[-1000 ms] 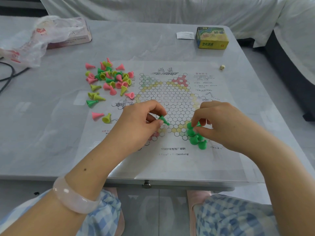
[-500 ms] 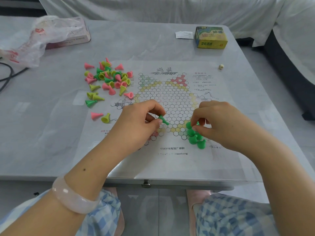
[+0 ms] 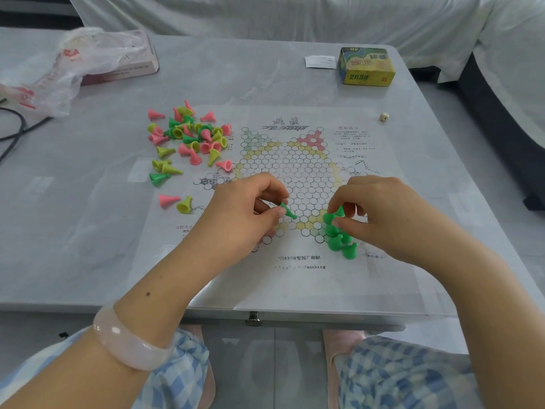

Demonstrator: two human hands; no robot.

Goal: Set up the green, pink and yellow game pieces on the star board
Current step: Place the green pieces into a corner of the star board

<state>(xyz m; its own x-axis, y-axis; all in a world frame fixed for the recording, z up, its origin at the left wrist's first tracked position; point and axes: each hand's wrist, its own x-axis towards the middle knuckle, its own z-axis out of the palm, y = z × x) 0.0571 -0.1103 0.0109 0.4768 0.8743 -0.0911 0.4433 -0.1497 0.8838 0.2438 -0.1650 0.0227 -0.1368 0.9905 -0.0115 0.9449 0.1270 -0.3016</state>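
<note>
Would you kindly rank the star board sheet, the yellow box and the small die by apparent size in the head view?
1. Star board sheet, by far the largest.
2. Yellow box.
3. Die, smallest, though box and die lie farther from the camera.

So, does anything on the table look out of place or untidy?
Mostly the loose pile of pieces: green, pink and yellow cones lie tipped on their sides at the board's left edge, unsorted. A small die sits alone by its far right corner. Only green pieces stand upright on the board, near the right hand.
</note>
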